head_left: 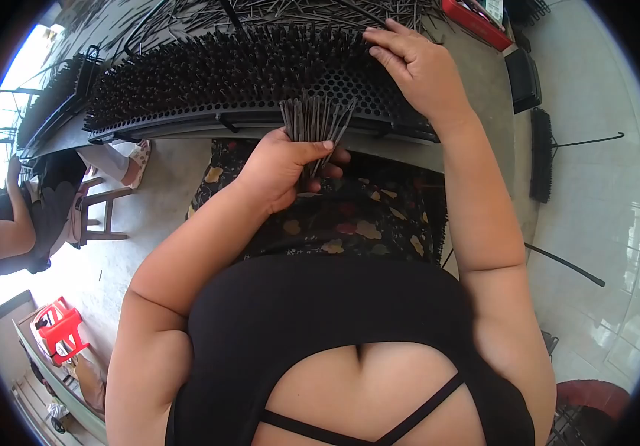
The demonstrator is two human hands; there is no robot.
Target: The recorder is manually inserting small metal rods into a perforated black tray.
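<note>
A bundle of thin dark rods [306, 117] stands upright in my left hand [286, 160], whose fingers and thumb wrap round it. Just beyond it lies a long black perforated rack [357, 97], with many dark rods [216, 67] packed upright in its holes. Bare holes show toward the rack's right part. My right hand [416, 63] reaches over the far right side of the rack, thumb and fingers closed together at the standing rods. What its fingertips hold, if anything, is too small to make out.
Loose rods [320, 11] lie scattered on the table behind the rack. A red tray [476, 26] sits at the far right. Another person [19, 215] sits at the left by a second rack [52, 100]. A red stool [60, 331] stands lower left; a black brush-like piece [540, 156] lies at right.
</note>
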